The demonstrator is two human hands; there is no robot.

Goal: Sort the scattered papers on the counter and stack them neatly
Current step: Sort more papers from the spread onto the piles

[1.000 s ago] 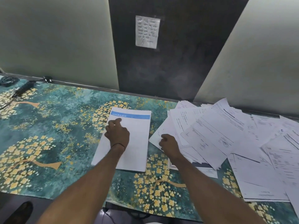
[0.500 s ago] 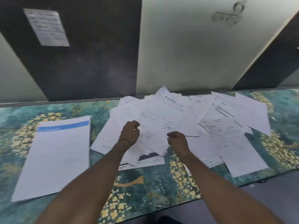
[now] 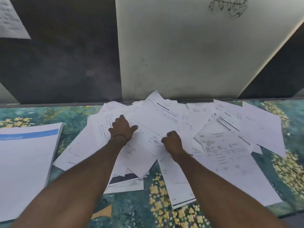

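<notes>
A loose heap of white printed papers spreads over the middle and right of the counter, the sheets overlapping at many angles. A squared stack of white sheets with a blue band across the top lies apart at the left. My left hand rests palm down on the heap's left part, fingers spread. My right hand sits curled on a large slanted sheet near the heap's middle; whether it pinches that sheet I cannot tell.
The counter wears a teal cover with yellow flower prints; its front edge runs along the bottom right. Dark and pale wall panels rise directly behind the papers. A notice sheet is stuck on the dark panel at top left.
My view swung right from the stack to the heap. My left hand left the stack and now lies flat on the loose papers. My right hand moved further into the heap.
</notes>
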